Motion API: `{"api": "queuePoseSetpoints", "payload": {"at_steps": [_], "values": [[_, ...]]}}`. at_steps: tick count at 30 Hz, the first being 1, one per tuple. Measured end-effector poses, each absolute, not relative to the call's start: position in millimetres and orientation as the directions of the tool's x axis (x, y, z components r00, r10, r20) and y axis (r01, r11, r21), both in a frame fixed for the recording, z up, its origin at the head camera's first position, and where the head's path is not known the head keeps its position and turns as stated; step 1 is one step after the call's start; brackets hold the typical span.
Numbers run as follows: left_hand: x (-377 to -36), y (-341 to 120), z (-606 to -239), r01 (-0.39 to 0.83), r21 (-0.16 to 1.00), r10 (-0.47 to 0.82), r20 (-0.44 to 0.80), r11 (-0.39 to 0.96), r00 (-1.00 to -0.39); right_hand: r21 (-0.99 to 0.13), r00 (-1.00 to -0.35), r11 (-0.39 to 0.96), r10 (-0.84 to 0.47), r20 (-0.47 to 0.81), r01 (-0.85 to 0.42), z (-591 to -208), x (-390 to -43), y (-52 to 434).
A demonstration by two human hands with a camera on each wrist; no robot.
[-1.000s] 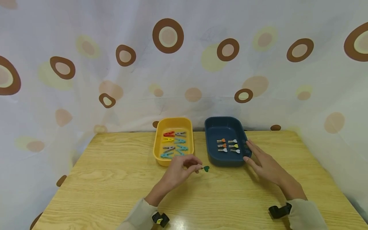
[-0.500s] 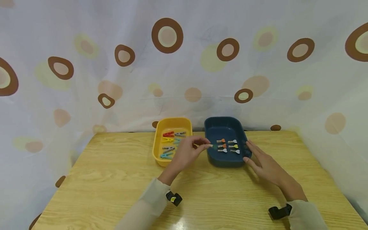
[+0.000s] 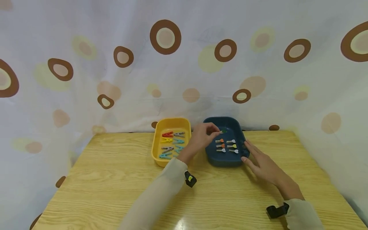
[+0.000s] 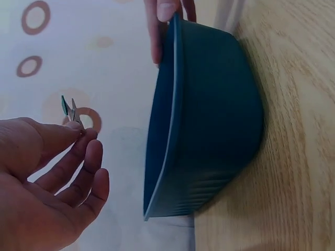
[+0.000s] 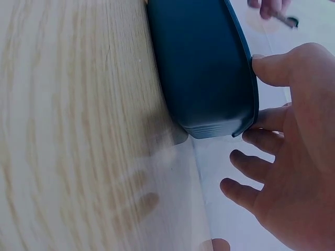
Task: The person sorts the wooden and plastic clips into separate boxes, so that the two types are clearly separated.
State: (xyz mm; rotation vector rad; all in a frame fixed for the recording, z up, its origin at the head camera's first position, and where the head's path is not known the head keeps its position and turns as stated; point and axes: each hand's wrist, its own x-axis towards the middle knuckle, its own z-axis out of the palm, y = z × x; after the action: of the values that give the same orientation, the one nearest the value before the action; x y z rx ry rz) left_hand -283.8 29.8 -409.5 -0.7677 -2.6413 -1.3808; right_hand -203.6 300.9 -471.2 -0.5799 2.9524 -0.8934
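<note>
In the head view my left hand [image 3: 202,137] is over the blue tray [image 3: 225,163], pinching a small wooden clothespin with a green heart [image 3: 224,131]. The left wrist view has this clothespin [image 4: 72,111] between thumb and fingertips, its heart end pointing away, apart from the tray. At the tray's right side, my right hand [image 3: 265,169] touches the rim with thumb and fingers fairly straight, as the right wrist view also shows. Inside the tray lie several heart clothespins [image 3: 220,146] with orange, white and yellow hearts, in two columns.
To the left stands a yellow tray [image 3: 162,163] with several plastic clothespins [image 3: 167,140] in red, yellow, blue and grey; my left forearm passes over its near right corner. Both trays stand at the back of the wooden table [image 3: 115,179], before a patterned curtain [image 3: 189,70].
My left hand has carried the green-heart clothespin from in front of the trays, up and to the right, over the far part of the blue tray. The right hand has stayed at the rim.
</note>
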Motion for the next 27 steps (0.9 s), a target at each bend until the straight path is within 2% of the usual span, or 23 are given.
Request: {"api": "queuePoseSetpoints", "payload": {"at_steps": [6, 14, 21, 27], "values": [[-304, 53, -414, 0.425, 0.744, 0.403, 0.227, 0.516, -0.887, -0.522, -0.934, 0.783, -0.346, 0.089, -0.339, -467, -205, 305], [-324, 73, -426, 0.394, 0.694, 0.392, 0.173, 0.603, -0.904, -0.562, -0.931, 0.754, -0.353, 0.092, -0.341, -471, -205, 302], [-333, 83, -444, 0.330, 0.715, 0.379, 0.098, 0.616, -0.920, -0.566, -0.933, 0.749, -0.342, 0.114, -0.344, -477, -202, 300], [-342, 87, -451, 0.321, 0.727, 0.387, 0.083, 0.607, -0.918, -0.563, -0.930, 0.747, -0.347, 0.123, -0.353, -475, -205, 300]]}}
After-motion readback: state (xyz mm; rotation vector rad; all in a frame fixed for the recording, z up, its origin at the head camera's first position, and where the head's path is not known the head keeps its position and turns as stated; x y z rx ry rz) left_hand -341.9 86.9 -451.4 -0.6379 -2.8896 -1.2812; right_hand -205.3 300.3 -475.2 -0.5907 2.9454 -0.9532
